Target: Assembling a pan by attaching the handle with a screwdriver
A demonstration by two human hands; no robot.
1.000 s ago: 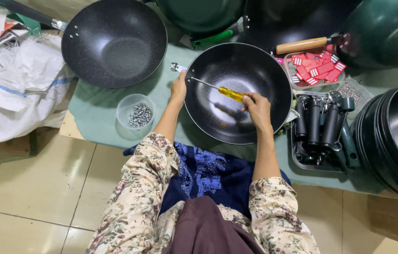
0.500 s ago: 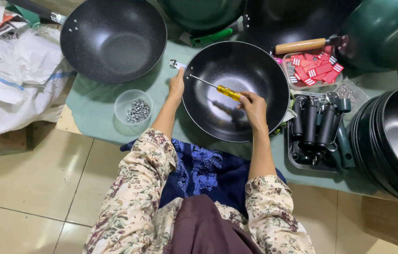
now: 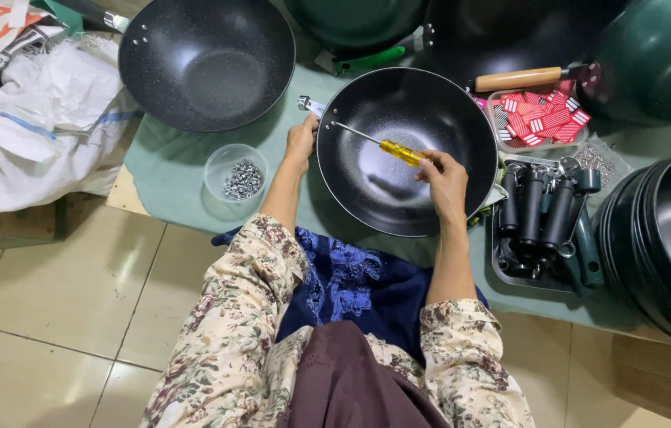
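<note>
1. Right hand (image 3: 445, 181), fingers closed around the yellow handle of one screwdriver (image 3: 377, 144); the metal shaft runs up and left across the bowl to its far-left rim.
2. Left hand (image 3: 300, 143), gripping the left rim of the wok (image 3: 407, 150) just beside a metal bracket (image 3: 309, 105) that projects from that rim.
3. Wok in work: one dark, speckled bowl lying on the green-covered tabletop (image 3: 169, 166), directly before the person.
4. Second wok (image 3: 207, 62), dark and speckled, upper left, well apart from the hands; it holds nothing.
5. Nested stack of dark woks (image 3: 669, 246) at the right edge; exact count cannot be told.
6. Clear plastic cup (image 3: 235, 171), one, left of the left hand, containing a small heap of silvery screws.
7. Metal tray (image 3: 546, 230), one, right of the wok, holding about four black handles laid side by side.
8. Shallow dish (image 3: 542, 117), one, holding red-and-white tags; one wooden handle (image 3: 519, 78) lies just above it.
9. White sack (image 3: 26, 135), crumpled, at far left.
</note>
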